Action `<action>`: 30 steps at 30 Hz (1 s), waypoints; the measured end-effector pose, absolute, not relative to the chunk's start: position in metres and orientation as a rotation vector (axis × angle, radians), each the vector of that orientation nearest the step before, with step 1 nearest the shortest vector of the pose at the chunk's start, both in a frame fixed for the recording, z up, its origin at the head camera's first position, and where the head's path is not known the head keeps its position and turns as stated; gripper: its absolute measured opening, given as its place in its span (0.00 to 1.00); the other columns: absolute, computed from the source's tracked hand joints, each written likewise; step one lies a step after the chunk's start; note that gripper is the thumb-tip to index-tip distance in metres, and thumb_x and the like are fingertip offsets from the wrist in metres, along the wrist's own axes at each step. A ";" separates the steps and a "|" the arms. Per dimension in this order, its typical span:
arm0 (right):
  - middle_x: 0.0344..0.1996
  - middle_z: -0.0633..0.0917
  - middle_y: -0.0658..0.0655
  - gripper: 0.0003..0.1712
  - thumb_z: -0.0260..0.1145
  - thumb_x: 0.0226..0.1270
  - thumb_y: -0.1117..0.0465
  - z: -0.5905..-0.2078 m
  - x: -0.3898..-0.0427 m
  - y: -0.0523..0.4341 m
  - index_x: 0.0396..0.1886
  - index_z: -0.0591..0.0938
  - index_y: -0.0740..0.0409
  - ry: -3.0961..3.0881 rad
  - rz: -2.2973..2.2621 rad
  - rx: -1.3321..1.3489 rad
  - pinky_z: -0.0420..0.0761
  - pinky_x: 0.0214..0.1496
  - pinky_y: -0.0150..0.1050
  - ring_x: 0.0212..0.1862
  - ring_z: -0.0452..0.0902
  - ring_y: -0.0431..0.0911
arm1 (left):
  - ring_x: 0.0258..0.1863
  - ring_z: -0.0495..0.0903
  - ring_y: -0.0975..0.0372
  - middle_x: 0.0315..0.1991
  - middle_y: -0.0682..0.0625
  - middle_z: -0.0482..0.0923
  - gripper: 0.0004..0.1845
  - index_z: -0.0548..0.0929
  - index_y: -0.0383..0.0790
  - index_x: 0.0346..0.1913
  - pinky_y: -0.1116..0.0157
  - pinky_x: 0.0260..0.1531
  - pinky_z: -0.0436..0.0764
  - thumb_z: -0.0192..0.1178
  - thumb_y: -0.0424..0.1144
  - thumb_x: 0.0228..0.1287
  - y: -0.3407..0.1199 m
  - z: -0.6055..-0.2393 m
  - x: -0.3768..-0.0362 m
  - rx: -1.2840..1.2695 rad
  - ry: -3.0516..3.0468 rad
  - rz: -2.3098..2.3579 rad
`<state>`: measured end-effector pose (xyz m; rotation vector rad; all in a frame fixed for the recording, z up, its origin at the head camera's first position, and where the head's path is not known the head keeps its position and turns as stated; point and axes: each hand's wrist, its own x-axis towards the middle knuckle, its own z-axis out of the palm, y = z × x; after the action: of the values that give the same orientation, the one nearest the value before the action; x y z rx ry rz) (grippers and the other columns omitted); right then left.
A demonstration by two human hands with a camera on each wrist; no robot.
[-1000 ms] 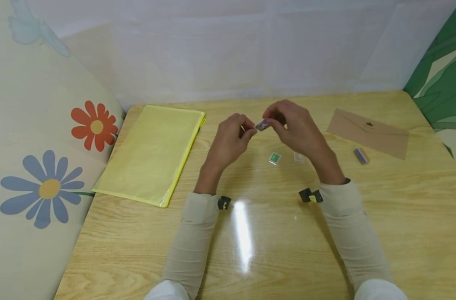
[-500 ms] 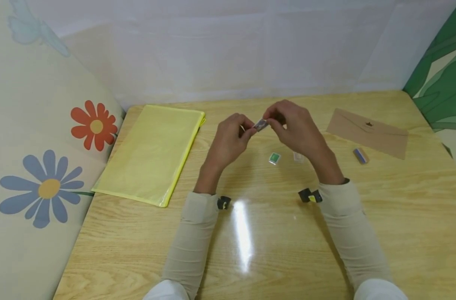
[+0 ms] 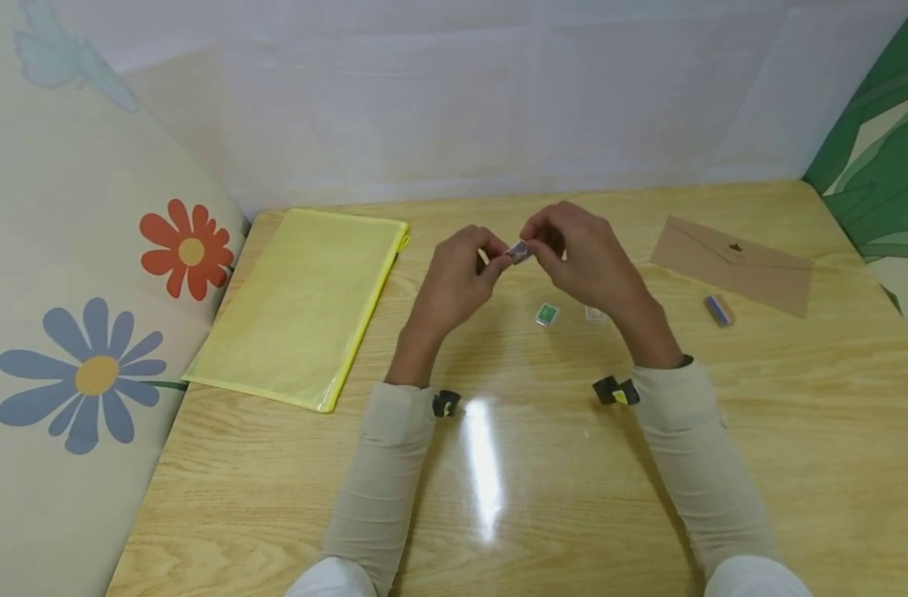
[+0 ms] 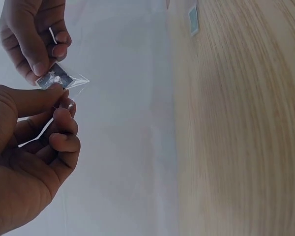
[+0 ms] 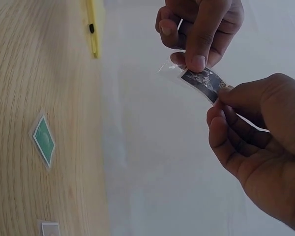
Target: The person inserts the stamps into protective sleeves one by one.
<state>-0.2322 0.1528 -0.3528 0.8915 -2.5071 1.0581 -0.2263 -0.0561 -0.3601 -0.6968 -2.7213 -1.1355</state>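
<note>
Both hands hold a small dark postage stamp point(image 3: 518, 251) in a clear plastic sleeve point(image 4: 80, 81) above the table. My left hand point(image 3: 461, 269) pinches it at one end between thumb and forefinger. At the opposite end, my right hand point(image 3: 584, 257) pinches it with thumb and fingertips. In the right wrist view the stamp point(image 5: 204, 84) shows a perforated white border and bends slightly. Below the hands, a green stamp point(image 3: 547, 313) in a clear sleeve lies on the table. A pale stamp point(image 3: 595, 314) lies beside it, partly hidden by my right hand in the head view.
To the left lies a yellow zip pouch point(image 3: 304, 307). A brown envelope point(image 3: 737, 269) lies at the back right, with a small blue, white and tan block point(image 3: 719, 310) in front of it. White cloth point(image 3: 454, 108) hangs behind the wooden table point(image 3: 558, 497).
My right hand has shifted slightly left and down, its fingers closer to my left hand. The stamp has tilted a little between them; my left hand has hardly moved.
</note>
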 end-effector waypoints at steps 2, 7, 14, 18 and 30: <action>0.39 0.80 0.54 0.06 0.64 0.74 0.64 -0.354 -0.232 0.152 0.46 0.81 0.60 -2.504 1.063 0.897 0.78 0.36 0.35 0.34 0.76 0.40 | 0.28 0.75 0.62 0.38 0.51 0.76 0.06 0.81 0.38 0.43 0.65 0.26 0.76 0.61 0.38 0.73 -0.056 -0.360 -0.226 -0.698 -2.722 -1.132; 0.38 0.80 0.54 0.05 0.64 0.73 0.64 -0.355 -0.231 0.149 0.45 0.82 0.61 -2.512 1.076 0.895 0.78 0.35 0.36 0.34 0.76 0.41 | 0.29 0.75 0.62 0.38 0.51 0.76 0.06 0.81 0.38 0.44 0.65 0.26 0.76 0.60 0.38 0.73 -0.056 -0.360 -0.225 -0.702 -2.727 -1.120; 0.38 0.81 0.54 0.06 0.64 0.74 0.63 -0.354 -0.232 0.148 0.46 0.82 0.60 -2.521 1.039 0.897 0.79 0.36 0.35 0.35 0.77 0.41 | 0.28 0.75 0.62 0.38 0.51 0.76 0.06 0.82 0.38 0.43 0.65 0.27 0.76 0.61 0.39 0.73 -0.056 -0.358 -0.225 -0.707 -2.724 -1.124; 0.39 0.81 0.54 0.06 0.64 0.73 0.65 -0.354 -0.232 0.149 0.46 0.82 0.61 -2.489 1.040 0.901 0.79 0.36 0.36 0.34 0.78 0.41 | 0.29 0.75 0.62 0.37 0.51 0.76 0.06 0.82 0.38 0.43 0.65 0.26 0.76 0.61 0.39 0.73 -0.056 -0.358 -0.225 -0.705 -2.722 -1.116; 0.39 0.81 0.55 0.05 0.63 0.74 0.66 -0.355 -0.231 0.148 0.45 0.83 0.60 -2.494 0.998 0.943 0.78 0.36 0.37 0.35 0.76 0.43 | 0.28 0.75 0.63 0.38 0.51 0.77 0.06 0.82 0.39 0.43 0.65 0.26 0.76 0.61 0.39 0.73 -0.056 -0.355 -0.224 -0.681 -2.742 -1.131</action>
<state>-0.2312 0.1481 -0.3545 0.9427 -2.4943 0.9979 -0.2238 -0.0561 -0.3551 -0.6814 -2.7420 -1.1307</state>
